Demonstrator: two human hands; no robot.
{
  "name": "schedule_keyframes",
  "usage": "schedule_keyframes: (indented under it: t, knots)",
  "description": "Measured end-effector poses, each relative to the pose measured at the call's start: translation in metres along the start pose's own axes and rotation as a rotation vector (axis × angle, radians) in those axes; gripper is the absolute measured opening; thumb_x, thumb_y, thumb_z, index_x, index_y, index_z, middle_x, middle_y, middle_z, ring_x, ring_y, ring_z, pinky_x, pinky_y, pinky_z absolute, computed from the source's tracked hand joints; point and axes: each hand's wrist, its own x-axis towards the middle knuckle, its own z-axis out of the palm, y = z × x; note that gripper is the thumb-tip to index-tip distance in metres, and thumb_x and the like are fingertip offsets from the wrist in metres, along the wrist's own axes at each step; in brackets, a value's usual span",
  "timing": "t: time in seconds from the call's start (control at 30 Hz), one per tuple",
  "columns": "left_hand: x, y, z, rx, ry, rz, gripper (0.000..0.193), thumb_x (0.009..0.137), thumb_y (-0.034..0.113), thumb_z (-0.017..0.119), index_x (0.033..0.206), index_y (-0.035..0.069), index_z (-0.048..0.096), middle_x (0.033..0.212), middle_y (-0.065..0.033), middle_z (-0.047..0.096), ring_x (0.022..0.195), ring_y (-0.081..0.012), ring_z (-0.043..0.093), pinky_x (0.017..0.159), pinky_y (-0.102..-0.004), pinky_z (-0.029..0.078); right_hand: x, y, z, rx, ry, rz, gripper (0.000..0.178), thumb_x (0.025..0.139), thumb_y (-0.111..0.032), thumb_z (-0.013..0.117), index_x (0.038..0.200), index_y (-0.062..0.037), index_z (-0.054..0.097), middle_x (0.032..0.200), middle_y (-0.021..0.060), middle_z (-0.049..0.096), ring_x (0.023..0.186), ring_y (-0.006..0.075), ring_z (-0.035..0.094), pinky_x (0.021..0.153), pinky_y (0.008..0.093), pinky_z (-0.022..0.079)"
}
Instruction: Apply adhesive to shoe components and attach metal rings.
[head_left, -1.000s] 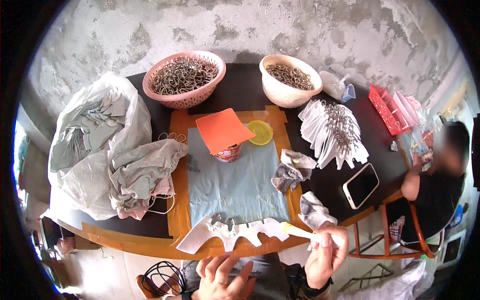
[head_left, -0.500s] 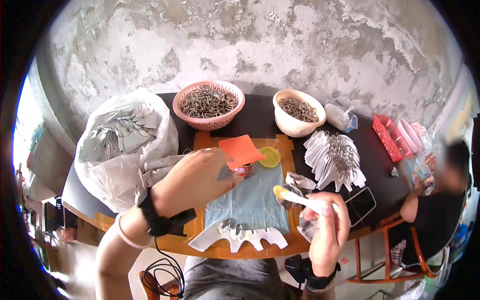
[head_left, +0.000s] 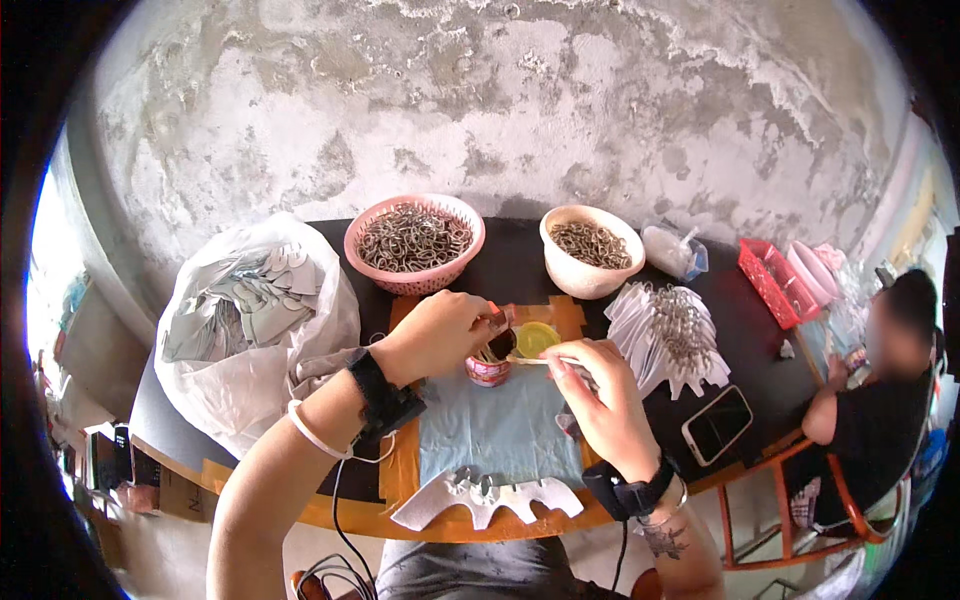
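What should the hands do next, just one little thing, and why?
Probably the right hand should ease the thin, pale stick into the small, round, pink-and-red cup. It holds the stick with its tip close to the cup's top, and the left hand is there too. What's inside the cup is hidden, so that's only my best guess.

A stained grey plaster wall (head_left: 480,110) rises behind the black table (head_left: 512,255). At its right side, a white-edged smartphone (head_left: 718,424) lies screen up, near a red basket (head_left: 768,287). Beyond, a person in black (head_left: 875,430) sits beside an orange-brown chair frame (head_left: 843,487).
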Motion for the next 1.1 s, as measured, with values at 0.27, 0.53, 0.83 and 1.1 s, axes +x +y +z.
schedule_keyframes:
  t: [0.27, 0.53, 0.83, 1.1]
  knots:
    - [0.004, -0.031, -0.002, -0.141, -0.083, -0.039, 0.021, 0.088, 0.013, 0.054, 0.092, -0.006, 0.063, 0.075, -0.0184, 0.064, 0.069, -0.0229, 0.063, 0.064, -0.0345, 0.049, 0.03, 0.033, 0.043, -0.156, -0.012, -0.091, 0.018, 0.09, -0.018, 0.059, 0.095, -0.0018, 0.063, 0.086, 0.0169, 0.067, 0.082, 0.035, 0.063, 0.071, 0.0459, 0.047]
    - [-0.002, -0.028, 0.004, -0.18, -0.009, -0.018, 0.022, 0.088, 0.014, 0.054, 0.091, -0.006, 0.062, 0.073, -0.0184, 0.062, 0.065, -0.0244, 0.061, 0.063, -0.0355, 0.049, 0.035, 0.057, 0.068, -0.411, -0.056, -0.1, 0.018, 0.089, -0.016, 0.058, 0.081, 0.0002, 0.061, 0.078, 0.0209, 0.062, 0.079, 0.0403, 0.059, 0.068, 0.0481, 0.044]
    - [-0.002, -0.033, 0.004, -0.1, -0.005, 0.002, 0.021, 0.089, 0.013, 0.053, 0.093, -0.006, 0.062, 0.078, -0.0211, 0.062, 0.071, -0.0299, 0.063, 0.068, -0.0374, 0.049, 0.033, 0.029, 0.036, -0.168, 0.15, -0.102, 0.013, 0.089, -0.011, 0.057, 0.084, 0.0003, 0.059, 0.078, 0.0144, 0.061, 0.078, 0.0326, 0.057, 0.068, 0.0427, 0.042]
    - [-0.001, -0.025, -0.001, -0.132, -0.044, -0.088, 0.021, 0.088, 0.012, 0.053, 0.094, -0.007, 0.061, 0.077, -0.022, 0.063, 0.071, -0.029, 0.063, 0.066, -0.0373, 0.049, 0.021, 0.029, 0.032, -0.163, 0.076, -0.111, 0.012, 0.092, -0.012, 0.055, 0.087, -0.001, 0.058, 0.076, 0.0135, 0.059, 0.074, 0.0317, 0.054, 0.069, 0.0416, 0.041]
